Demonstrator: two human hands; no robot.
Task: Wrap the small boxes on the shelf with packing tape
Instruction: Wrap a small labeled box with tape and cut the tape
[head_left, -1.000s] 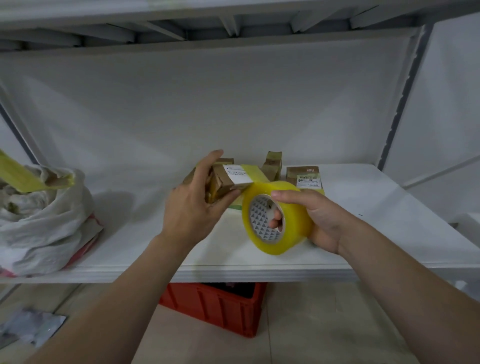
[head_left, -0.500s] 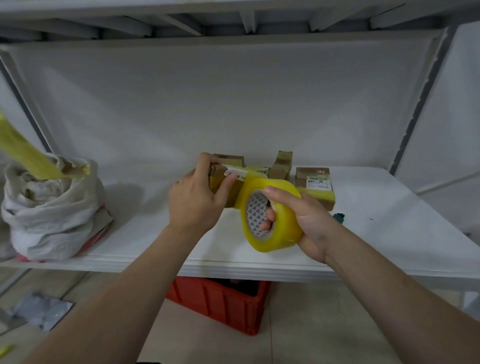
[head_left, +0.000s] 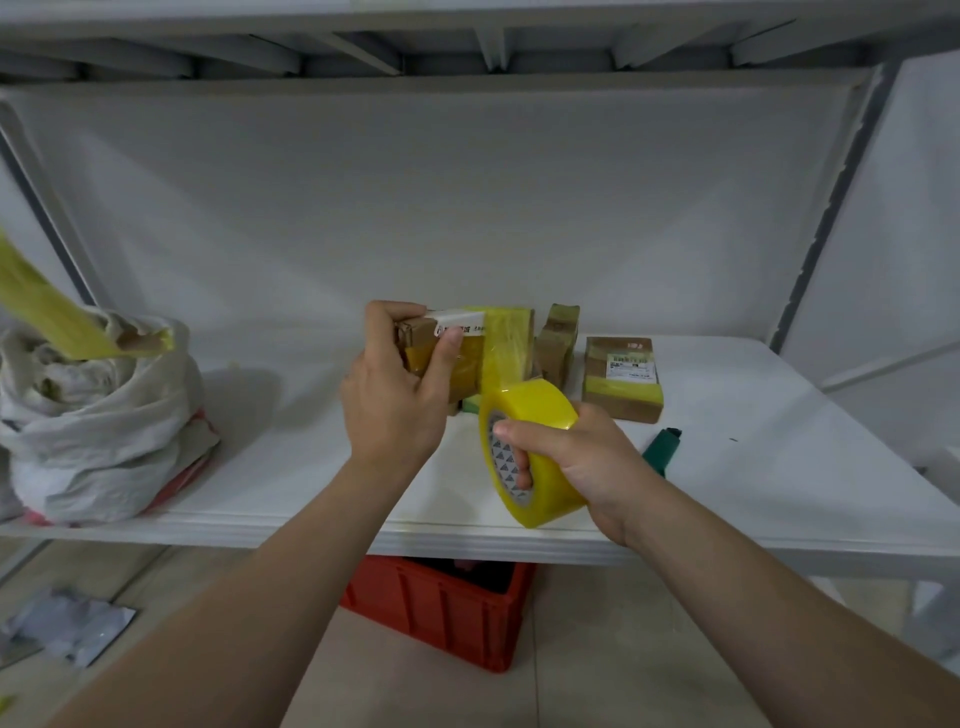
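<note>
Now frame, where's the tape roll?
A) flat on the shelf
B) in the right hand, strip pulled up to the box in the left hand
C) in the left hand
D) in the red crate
B: the right hand grips the tape roll, and a yellow strip runs from it up onto the box that the left hand holds above the shelf.

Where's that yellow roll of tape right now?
The tape roll is in the right hand, centre of the head view above the shelf front, its strip running up to the box in the left hand.
</note>
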